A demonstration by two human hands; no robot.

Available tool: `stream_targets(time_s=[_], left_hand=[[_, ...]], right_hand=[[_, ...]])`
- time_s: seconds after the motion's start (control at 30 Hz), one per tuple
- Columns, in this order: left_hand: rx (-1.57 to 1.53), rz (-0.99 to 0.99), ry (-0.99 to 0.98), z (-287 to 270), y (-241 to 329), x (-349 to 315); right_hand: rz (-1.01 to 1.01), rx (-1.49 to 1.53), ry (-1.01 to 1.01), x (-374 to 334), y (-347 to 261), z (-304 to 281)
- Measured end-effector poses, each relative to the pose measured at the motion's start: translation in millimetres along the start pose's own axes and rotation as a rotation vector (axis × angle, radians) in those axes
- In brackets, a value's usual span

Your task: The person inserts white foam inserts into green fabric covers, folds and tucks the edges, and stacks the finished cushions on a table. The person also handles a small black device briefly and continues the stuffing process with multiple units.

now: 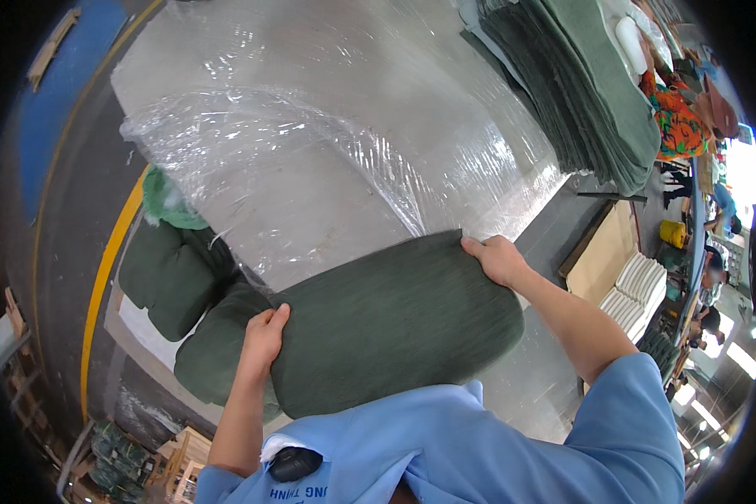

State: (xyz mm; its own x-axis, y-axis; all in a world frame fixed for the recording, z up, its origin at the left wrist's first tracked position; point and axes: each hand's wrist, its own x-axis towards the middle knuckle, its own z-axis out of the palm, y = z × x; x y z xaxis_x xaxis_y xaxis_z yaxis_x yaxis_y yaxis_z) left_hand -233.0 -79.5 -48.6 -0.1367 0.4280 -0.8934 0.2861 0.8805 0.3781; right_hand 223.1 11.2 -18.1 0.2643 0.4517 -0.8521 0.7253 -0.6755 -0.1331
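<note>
A dark green padded cushion [386,328] with rounded corners lies across the front of my body, held up by both hands. My left hand [263,338] grips its upper left corner, the thumb on top and the fingers curled behind. At the upper right corner my right hand [497,262] pinches the edge, its fingers partly hidden by the fabric. Just beyond the cushion stands a large flat surface covered in clear plastic wrap [311,168]. More dark green cushions [172,273] are heaped to the left of my left hand, on a pale sheet.
A tall stack of green cushion pieces [580,92] rests at the far right of the wrapped surface. Beyond my right arm, white folded pieces [634,294] sit near a cardboard panel [601,252]. A yellow floor line [101,311] runs along the left. Several people are at the far right.
</note>
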Motion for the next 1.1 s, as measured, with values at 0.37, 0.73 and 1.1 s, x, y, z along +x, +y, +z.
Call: stream_targets(time_s=[0.37,0.73,1.1], left_hand=[[-0.861,-0.012,-0.176,-21,-24,-59],[-0.950,0.778,-0.010,-17,87,-91],[-0.811,0.725,-0.128,13,174,-13]], right_hand=[[-0.097,0.771,-0.265,-29,68,17],[-0.041,1.128,-0.549,-82,94,30],[0.185,1.348,-0.716,-97,128,70]])
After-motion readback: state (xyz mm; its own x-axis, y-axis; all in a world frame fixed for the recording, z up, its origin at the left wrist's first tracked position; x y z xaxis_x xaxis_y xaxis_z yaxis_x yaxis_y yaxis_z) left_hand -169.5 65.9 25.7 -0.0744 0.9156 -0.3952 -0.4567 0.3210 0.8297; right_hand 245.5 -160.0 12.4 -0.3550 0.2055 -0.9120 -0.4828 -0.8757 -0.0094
